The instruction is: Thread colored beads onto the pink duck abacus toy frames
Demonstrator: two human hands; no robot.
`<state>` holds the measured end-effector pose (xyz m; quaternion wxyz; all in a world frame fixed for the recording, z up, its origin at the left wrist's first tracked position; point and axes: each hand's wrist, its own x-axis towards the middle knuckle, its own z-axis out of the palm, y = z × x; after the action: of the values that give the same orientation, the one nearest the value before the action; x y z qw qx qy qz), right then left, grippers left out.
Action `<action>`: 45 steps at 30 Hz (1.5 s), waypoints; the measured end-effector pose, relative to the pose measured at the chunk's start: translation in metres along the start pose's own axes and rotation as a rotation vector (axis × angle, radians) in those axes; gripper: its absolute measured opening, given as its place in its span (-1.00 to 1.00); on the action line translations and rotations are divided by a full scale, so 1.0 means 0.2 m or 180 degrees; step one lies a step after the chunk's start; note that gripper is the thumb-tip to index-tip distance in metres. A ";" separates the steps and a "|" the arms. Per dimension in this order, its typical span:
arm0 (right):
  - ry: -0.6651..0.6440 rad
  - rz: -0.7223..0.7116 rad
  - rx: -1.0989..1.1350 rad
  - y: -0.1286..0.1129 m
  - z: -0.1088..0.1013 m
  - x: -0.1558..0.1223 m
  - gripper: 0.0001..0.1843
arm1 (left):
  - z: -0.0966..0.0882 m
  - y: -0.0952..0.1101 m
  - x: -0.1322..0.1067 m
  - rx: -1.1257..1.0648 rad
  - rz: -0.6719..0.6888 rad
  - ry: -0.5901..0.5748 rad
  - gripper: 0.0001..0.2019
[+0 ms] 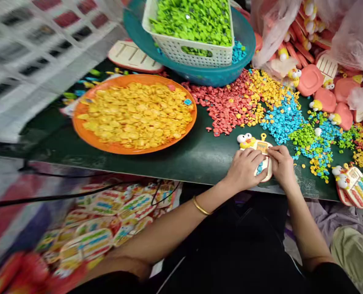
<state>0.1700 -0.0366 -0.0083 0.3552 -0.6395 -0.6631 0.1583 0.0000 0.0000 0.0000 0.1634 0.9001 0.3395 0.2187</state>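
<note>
At the table's near edge is a cream plastic toy (pixel 263 145) with a duck-like yellow face, bulging white eyes and a yellow loop on top. A few blue pieces (pixel 260 168) sit in its lower part. My left hand (pixel 245 168) is closed over the toy's left side, fingers across its front. On the other side, my right hand (pixel 282 165) grips the toy's right edge, thumb and fingertips pinched near the upper panel. Whether a small piece is between those fingertips is hidden.
An orange plate (pixel 81 134) of yellow pieces lies left. Behind it, a white basket (pixel 166 45) of green pieces rests in a blue basin (pixel 196 77). Loose red pieces (pixel 230 107) and blue pieces (pixel 282 118) spread rightward. Another person's toy (pixel 354 188) is at far right.
</note>
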 end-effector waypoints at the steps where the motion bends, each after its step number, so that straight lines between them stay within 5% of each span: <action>1: 0.0097 0.0012 0.0009 0.00 -0.04 -0.02 -0.69 | 0.00 0.00 0.00 0.0004 -0.0075 0.0000 -0.69; 4: 0.0556 0.0354 -0.0250 0.03 -0.14 -0.08 -0.74 | -0.01 0.01 0.01 0.0026 -0.0089 -0.0050 -0.65; 7: 0.1327 0.1190 -0.0955 0.13 -0.24 -0.08 -0.69 | -0.01 0.02 0.03 0.0076 0.0202 -0.0174 -0.59; 10: 0.1026 0.1523 -0.1220 0.21 -0.29 -0.04 -0.68 | -0.01 0.02 0.04 0.0036 0.0465 -0.0239 -0.61; 16: 0.1097 0.0543 -0.0917 0.13 -0.19 0.05 -0.71 | 0.00 -0.01 0.02 -0.0207 0.0546 -0.0246 -0.60; 20: 0.0581 -0.0036 -0.0419 0.06 -0.05 0.05 -0.71 | 0.00 -0.02 0.00 -0.0348 0.0507 -0.0087 -0.62; 24: 0.0280 -0.0260 -0.0493 0.03 -0.01 0.02 -0.69 | 0.01 -0.02 0.01 -0.0359 0.0145 0.0046 -0.65; 29: 0.0273 -0.0148 -0.0533 0.04 -0.13 -0.03 -0.74 | -0.02 0.00 0.05 -0.0158 -0.0120 -0.0168 -0.32; 33: 0.0841 0.0672 -0.1359 0.18 -0.26 -0.04 -0.73 | -0.01 -0.01 0.05 -0.0137 0.0089 -0.0271 -0.39; 38: 0.0013 0.0897 -0.1643 0.24 -0.33 0.03 -0.77 | 0.01 0.02 0.00 -0.0201 0.0139 -0.0009 -0.52; 45: 0.0248 0.0481 -0.0297 0.06 -0.26 0.07 -0.71 | -0.02 0.06 0.01 -0.0045 0.0270 0.0106 -0.72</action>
<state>0.2157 -0.0340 0.0234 0.3377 -0.7093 -0.6053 0.1287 0.0052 -0.0060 0.0092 0.1547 0.9087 0.3022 0.2428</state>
